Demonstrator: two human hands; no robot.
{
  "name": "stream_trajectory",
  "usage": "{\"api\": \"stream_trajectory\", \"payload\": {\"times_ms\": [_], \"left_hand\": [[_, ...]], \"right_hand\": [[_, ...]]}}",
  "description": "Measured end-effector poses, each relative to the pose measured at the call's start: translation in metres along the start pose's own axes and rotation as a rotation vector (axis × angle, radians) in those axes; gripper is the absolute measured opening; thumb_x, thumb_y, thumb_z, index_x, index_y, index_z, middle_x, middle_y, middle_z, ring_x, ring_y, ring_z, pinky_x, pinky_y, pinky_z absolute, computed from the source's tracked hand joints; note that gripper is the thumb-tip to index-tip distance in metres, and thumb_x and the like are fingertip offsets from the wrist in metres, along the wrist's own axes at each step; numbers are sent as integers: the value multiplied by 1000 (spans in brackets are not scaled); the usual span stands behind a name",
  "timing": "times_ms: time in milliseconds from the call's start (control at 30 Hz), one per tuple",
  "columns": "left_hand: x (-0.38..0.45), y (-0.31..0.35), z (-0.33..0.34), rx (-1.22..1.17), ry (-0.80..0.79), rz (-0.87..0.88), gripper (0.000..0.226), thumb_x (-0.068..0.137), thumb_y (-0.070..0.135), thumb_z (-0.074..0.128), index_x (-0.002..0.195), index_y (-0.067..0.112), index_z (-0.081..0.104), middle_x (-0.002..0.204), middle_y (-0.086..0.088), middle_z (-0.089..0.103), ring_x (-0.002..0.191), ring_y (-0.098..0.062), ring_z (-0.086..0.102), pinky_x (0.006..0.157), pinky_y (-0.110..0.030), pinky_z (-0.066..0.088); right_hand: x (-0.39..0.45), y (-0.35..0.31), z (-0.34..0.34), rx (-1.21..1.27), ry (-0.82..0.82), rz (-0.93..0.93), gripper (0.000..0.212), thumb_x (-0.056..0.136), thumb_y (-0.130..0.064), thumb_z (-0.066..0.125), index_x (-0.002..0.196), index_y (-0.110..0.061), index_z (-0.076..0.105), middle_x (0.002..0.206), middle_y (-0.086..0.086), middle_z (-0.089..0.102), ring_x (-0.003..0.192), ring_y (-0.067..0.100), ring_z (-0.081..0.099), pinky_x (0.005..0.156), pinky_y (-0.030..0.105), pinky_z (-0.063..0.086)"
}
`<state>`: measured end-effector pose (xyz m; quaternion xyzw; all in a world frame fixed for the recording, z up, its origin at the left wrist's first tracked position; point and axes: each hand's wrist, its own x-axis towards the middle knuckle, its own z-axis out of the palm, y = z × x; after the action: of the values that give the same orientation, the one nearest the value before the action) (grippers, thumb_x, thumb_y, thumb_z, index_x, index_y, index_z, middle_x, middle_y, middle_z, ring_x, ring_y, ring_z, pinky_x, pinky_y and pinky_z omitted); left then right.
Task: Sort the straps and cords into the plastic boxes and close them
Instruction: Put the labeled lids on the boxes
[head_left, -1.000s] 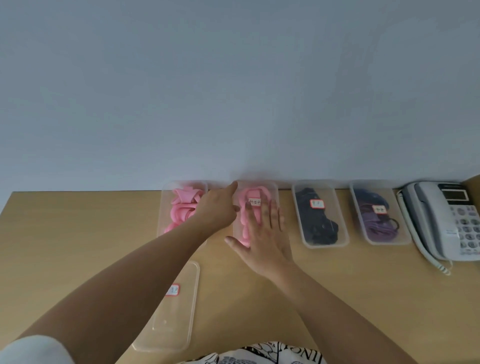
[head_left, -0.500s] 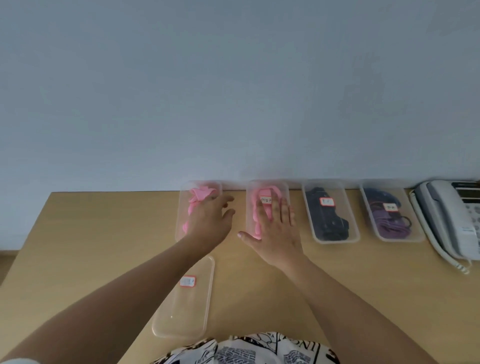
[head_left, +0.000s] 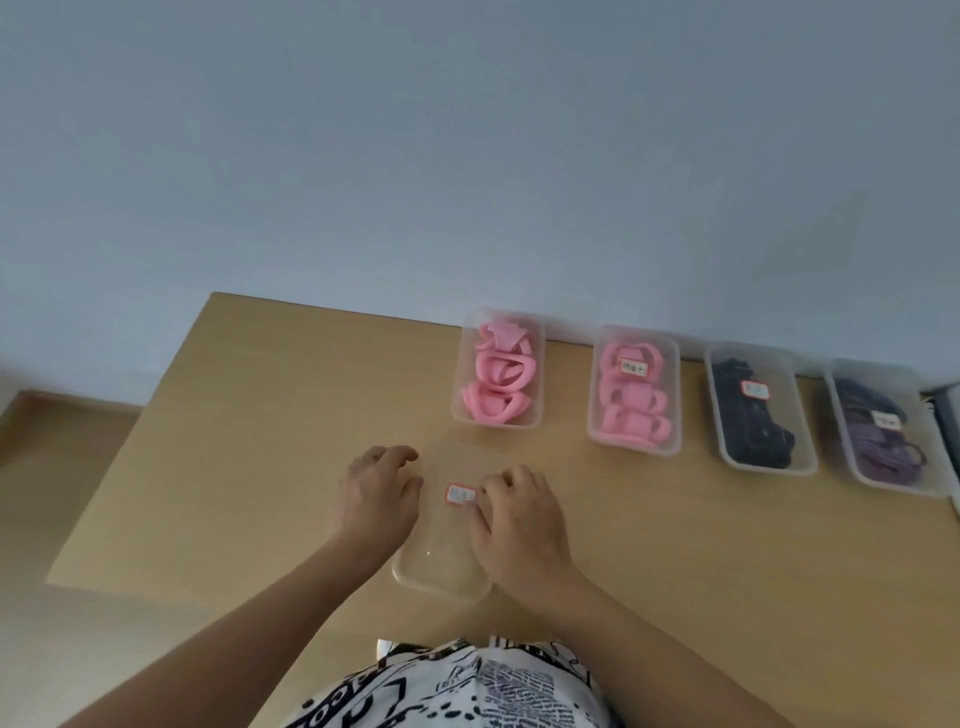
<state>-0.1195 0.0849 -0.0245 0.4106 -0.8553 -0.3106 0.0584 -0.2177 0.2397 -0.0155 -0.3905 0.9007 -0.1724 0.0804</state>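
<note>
Two hands rest on a clear plastic lid (head_left: 441, 540) that lies flat on the wooden table (head_left: 260, 415), in front of the row of boxes. The left hand (head_left: 376, 496) sits at the lid's left edge with fingers curled; the right hand (head_left: 519, 514) lies over its right side, fingers bent beside the red-bordered label (head_left: 460, 494). Whether either hand actually grips the lid cannot be told. Behind it stands the open box of pink straps (head_left: 498, 376), without a lid. To its right stand three lidded, labelled boxes: pink (head_left: 634, 392), black (head_left: 756, 410) and purple (head_left: 885, 428).
</note>
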Motion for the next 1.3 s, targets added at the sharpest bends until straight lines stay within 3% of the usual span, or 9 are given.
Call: {"api": "stream_trajectory", "payload": {"times_ms": [167,267,333,400,567,733,867,1133,1300], "left_hand": [[-10,-35,-6,75,33,129,23,78,5,78,100,11,76,101,-8,72,98,-37,63,80,-39,52],[-8,-51,-10,101,55,239,21,71,2,84,88,11,78,92,-5,72,88,-39,65,74,-46,57],[-6,-58,-14,118,55,291,22,67,3,86,85,14,79,92,-2,72,87,-37,65,73,-45,56],[-5,-62,-17,125,32,317,23,66,6,87,85,17,79,94,-1,72,89,-35,66,73,-45,54],[9,-58,-23,81,-15,283,16,78,12,81,94,14,80,103,-7,74,101,-39,63,84,-47,54],[33,-40,-25,21,-61,239,24,86,15,74,109,10,77,114,-11,72,113,-38,58,96,-40,45],[55,-15,-26,-63,-108,186,28,91,22,70,117,15,74,121,-8,70,118,-31,58,100,-34,41],[95,34,-37,-221,-186,71,24,96,30,62,117,25,73,113,10,71,101,-11,64,89,-26,46],[121,54,-32,-502,-277,-148,14,95,31,58,94,35,71,97,15,71,96,-15,68,90,-42,58]], "right_hand": [[-17,-41,24,-203,-106,123,61,87,-66,47,132,-26,54,142,15,43,118,33,48,90,45,45],[-13,-56,36,-226,-185,204,89,84,-78,35,152,-22,34,162,22,15,144,43,23,109,53,31],[-13,-63,44,-221,-222,248,96,81,-82,32,156,-22,24,165,23,5,148,46,11,114,57,23],[-15,-68,47,-214,-222,268,91,82,-78,35,155,-24,25,165,21,8,148,45,13,112,58,23],[-28,-81,32,-176,-161,234,79,69,-61,56,139,-27,49,158,15,32,137,37,37,100,52,38],[-44,-87,13,-134,80,102,78,65,-53,64,135,-21,58,150,17,43,132,37,45,97,53,40],[-10,-77,-9,-166,141,138,78,71,-58,61,141,-26,51,152,13,40,136,36,38,100,54,39],[99,-38,-32,-218,-31,243,79,82,-66,48,151,-36,25,163,12,14,147,37,14,108,59,26],[136,-21,-25,-229,-88,221,83,81,-67,43,154,-34,20,164,14,12,148,39,9,107,60,25]]}}
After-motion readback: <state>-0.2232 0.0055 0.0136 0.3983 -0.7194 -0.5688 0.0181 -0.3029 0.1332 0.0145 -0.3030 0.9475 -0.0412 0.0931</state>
